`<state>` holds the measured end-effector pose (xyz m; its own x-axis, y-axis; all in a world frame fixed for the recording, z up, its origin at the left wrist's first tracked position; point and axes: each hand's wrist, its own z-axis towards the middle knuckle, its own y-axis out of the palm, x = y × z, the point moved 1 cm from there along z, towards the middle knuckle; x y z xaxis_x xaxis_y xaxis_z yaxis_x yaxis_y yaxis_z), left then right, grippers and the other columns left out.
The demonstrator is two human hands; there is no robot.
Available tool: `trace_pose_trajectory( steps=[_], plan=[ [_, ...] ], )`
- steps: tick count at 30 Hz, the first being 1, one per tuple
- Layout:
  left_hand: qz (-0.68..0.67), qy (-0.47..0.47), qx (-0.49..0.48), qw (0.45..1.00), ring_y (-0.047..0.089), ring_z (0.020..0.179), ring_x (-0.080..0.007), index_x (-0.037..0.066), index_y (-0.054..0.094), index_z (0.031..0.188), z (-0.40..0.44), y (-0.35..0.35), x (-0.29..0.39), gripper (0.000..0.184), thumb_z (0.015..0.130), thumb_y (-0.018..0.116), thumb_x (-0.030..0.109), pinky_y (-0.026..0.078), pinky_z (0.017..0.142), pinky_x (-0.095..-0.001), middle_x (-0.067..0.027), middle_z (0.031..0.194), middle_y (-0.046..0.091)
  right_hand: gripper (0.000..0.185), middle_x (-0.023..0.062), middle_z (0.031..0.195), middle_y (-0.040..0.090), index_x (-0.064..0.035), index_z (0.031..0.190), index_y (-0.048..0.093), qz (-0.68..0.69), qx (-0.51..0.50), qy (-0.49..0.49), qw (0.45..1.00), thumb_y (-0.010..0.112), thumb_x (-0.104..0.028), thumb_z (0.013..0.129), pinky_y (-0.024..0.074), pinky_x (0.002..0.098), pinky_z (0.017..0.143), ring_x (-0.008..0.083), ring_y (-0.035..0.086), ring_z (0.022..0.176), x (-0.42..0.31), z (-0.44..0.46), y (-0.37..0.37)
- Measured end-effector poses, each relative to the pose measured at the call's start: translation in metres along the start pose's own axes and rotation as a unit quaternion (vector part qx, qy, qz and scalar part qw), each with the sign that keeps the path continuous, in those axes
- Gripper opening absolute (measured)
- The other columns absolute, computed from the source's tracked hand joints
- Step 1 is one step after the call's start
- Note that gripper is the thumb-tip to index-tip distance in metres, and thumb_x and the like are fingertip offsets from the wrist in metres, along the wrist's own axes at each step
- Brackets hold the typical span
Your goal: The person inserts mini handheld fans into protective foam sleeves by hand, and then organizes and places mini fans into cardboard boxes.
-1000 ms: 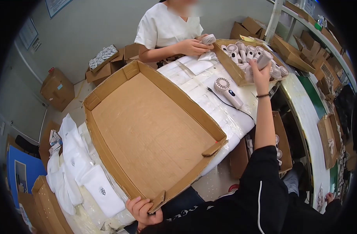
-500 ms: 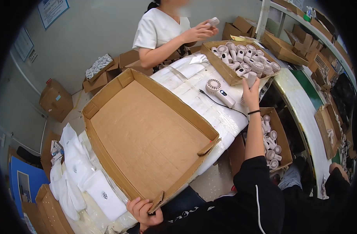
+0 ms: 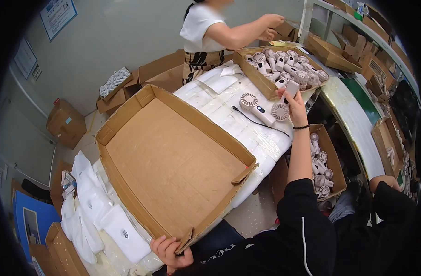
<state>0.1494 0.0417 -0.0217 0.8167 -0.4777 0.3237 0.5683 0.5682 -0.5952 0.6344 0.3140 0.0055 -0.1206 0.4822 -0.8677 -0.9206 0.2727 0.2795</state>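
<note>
My right hand (image 3: 295, 105) is closed around a pale handheld fan (image 3: 280, 112), its round grille facing down and its handle end pointing up past my fingers. Just left of it, another handheld fan (image 3: 258, 110) lies on the white-wrapped surface (image 3: 215, 99) beside a black cable (image 3: 256, 121). My left hand (image 3: 170, 252) grips the near corner of a large shallow cardboard tray (image 3: 173, 161), fingers over its torn edge. Directly beyond my right hand stands a cardboard box (image 3: 254, 77) filled with several similar fans (image 3: 288, 69).
A lower box (image 3: 340, 179) at my right holds more fans. Across the surface stands a person in a white top (image 3: 201, 30). Another hand in a black sleeve (image 3: 386, 183) is at the far right. White cloth-like pieces (image 3: 93, 198) lie left of the tray.
My right hand has drawn the fan slightly nearer and turned it, so its grille now shows. The person opposite has moved right, arms reaching away. My left hand stays on the tray.
</note>
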Motion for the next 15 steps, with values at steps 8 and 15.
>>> trace_pose_trajectory(
  steps=[8,15],
  plan=[
    [0.026,0.022,0.01,0.999,0.049,0.095,-0.0268,0.013,0.052,0.079,-0.001,0.001,-0.003,0.021,0.061,0.061,0.021,0.03,0.095,-0.0449,-0.0029,0.086,0.055,0.03,0.0128,0.103,0.06,-0.0015,0.112,0.045,0.068,0.016,0.02,0.997,0.056,-0.017,0.089,0.0508,0.0306,0.076,0.0213,0.062,0.091,0.008,-0.002,-0.001],
    [0.03,0.02,0.007,0.999,0.049,0.095,-0.0269,0.013,0.052,0.078,-0.001,0.001,-0.004,0.021,0.061,0.061,0.021,0.029,0.096,-0.0447,-0.0028,0.085,0.056,0.038,0.0118,0.107,0.06,-0.0026,0.123,0.042,0.036,-0.011,0.011,0.999,0.051,-0.022,0.093,0.0489,0.0275,0.078,0.0174,0.061,0.09,0.007,-0.006,0.004]
  ],
)
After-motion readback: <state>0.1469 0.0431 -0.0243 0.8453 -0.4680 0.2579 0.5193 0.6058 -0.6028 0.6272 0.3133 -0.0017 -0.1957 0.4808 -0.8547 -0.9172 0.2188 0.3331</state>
